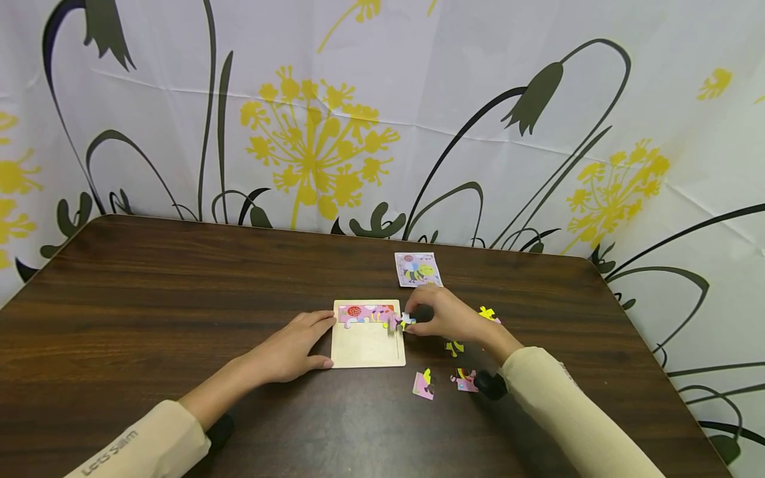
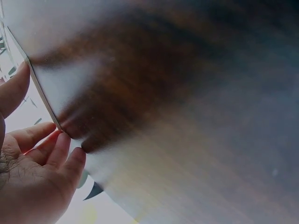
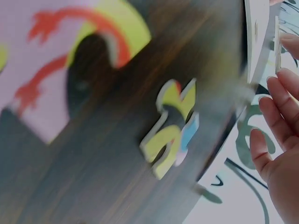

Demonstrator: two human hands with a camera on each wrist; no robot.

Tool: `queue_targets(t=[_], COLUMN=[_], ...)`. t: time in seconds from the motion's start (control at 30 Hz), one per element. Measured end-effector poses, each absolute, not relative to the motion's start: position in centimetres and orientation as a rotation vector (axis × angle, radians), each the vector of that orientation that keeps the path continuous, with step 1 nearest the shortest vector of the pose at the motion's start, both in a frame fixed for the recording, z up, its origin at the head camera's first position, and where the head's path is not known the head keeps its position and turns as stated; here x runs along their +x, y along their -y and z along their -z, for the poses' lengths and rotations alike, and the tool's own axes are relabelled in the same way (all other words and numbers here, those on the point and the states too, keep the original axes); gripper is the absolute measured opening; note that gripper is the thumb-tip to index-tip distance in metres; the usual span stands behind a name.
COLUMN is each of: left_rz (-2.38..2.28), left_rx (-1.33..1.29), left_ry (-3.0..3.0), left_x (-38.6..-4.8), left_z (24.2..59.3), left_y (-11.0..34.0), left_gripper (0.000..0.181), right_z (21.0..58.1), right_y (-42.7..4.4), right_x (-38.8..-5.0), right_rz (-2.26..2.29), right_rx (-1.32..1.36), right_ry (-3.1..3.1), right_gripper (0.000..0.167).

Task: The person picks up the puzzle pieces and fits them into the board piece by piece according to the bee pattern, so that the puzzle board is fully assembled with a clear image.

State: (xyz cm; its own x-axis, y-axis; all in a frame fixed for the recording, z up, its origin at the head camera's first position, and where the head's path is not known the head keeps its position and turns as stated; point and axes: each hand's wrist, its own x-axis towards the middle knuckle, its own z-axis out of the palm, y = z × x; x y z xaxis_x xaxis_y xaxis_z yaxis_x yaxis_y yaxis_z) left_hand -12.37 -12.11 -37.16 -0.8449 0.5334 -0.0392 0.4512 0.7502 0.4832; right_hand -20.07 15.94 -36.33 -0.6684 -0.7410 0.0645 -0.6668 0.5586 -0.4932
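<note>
A square wooden puzzle board [image 1: 366, 348] lies on the table, with joined pink pieces [image 1: 367, 313] along its top row. My left hand [image 1: 295, 348] touches the board's left edge, thumb and fingers spread apart along it. In the left wrist view its fingertips [image 2: 58, 137] meet the thin board edge [image 2: 42, 95]. At the upper right corner of the board my right hand [image 1: 445, 315] pinches a puzzle piece [image 1: 407, 320] between thumb and fingers. That piece [image 3: 278, 44] appears edge-on in the right wrist view.
Loose puzzle pieces lie right of the board: a pink one [image 1: 424, 385], a rainbow one [image 1: 465, 380], a black-and-yellow one [image 1: 454, 348] and a yellow one [image 1: 487, 313] partly behind my right wrist. A bee picture card [image 1: 418, 269] lies farther back. A flowered curtain [image 1: 382, 133] hangs behind the table.
</note>
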Motion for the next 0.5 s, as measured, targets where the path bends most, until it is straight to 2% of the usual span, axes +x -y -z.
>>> queue_targets(t=[0.5], left_rz=[-0.695], left_rx=[0.793], left_ry=[-2.777], left_x=[-12.5], left_z=[37.3], left_y=[12.1], left_gripper=[0.064], right_z=[36.5], right_y=[-12.7], right_x=[-20.1], right_rz=[0.773], right_rx=[-1.225], right_ry=[-2.570], right_gripper=[0.018])
